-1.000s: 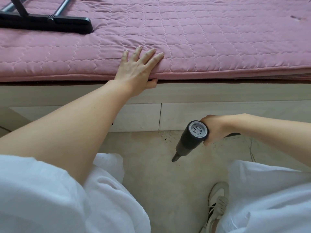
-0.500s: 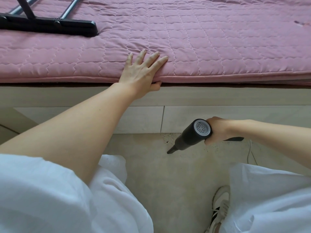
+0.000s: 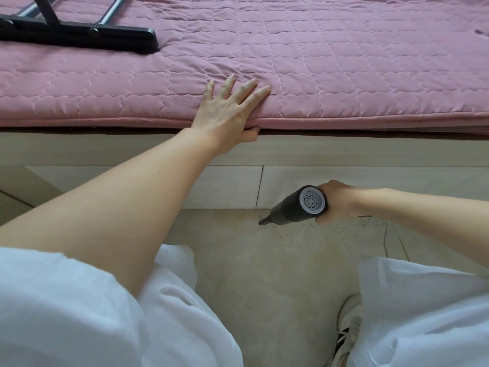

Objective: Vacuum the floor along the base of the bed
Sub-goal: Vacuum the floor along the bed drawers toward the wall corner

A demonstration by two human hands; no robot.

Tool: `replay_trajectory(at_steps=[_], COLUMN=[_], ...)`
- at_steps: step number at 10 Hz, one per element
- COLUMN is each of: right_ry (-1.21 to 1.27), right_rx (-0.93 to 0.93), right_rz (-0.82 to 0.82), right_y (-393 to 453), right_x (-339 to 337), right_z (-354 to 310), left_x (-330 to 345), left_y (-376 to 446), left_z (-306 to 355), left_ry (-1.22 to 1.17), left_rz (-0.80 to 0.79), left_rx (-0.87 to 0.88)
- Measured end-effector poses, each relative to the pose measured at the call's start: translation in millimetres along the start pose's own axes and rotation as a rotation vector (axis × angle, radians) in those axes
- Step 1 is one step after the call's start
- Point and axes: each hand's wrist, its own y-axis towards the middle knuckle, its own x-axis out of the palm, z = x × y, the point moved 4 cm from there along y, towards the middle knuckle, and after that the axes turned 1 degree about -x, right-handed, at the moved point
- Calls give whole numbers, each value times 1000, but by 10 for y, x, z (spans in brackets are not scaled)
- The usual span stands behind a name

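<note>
right hand (image 3: 334,201) grips handheld vacuum (image 3: 296,207) | left hand (image 3: 227,112) spread flat on mattress (image 3: 344,62) | specks (image 3: 357,223) remain along base, partway

- No readable text, labels, brands, numbers or signs were visible anywhere in the head view.
- The handheld vacuum (image 3: 296,207) showed only a round vent pattern on its pale end cap; no lettering could be made out.
- The shoe (image 3: 348,332) carried dark stripes, no legible mark.
- The pink quilted bed cover (image 3: 317,75) had stitching only, no tag readable.
</note>
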Motion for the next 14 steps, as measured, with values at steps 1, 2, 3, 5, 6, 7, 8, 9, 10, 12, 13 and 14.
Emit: replay_trajectory(at_steps=[1, 2, 3, 5, 6, 7, 8, 9, 10, 12, 13, 14], right_ry=[16, 9, -8, -10, 7, 10, 15, 2, -14, -21, -20, -3], right_rx=[-11, -14, -22, -33, -44, -53, -64, -77, -85, -90, -75, -55], right_rz=[-1, -4, -8, 0, 12, 17, 10, 1, -5, 6, 3, 5], right_y=[19, 40, 62, 87, 108, 126, 143, 178, 207, 218, 202, 167], right_x=[9, 36, 60, 85, 88, 98, 106, 132, 160, 160, 153, 144], right_z=[-18, -24, -53, -123, -145, -174, -226, -269, -304, -331, -285, -213], left_x=[-3, 6, 7, -2, -8, -11, -20, -21, -23, -21, -29, -35], left_y=[4, 7, 12, 9, 2, 2, 3, 2, 3, 3, 5, 5], left_z=[-8, -4, -6, -6, -5, -9, -11, -14, -17, -15, -19, -11], left_ry=[-3, -2, -1, -9, -12, -15, -21, -27, -29, -33, -32, -29], left_rz=[9, -2, -11, -11, -14, -19, -23, -28, -29, -32, -31, -33], left_rx=[1, 0, 0, 2, 3, 2, 1, 4, 5, 3, 5, 3])
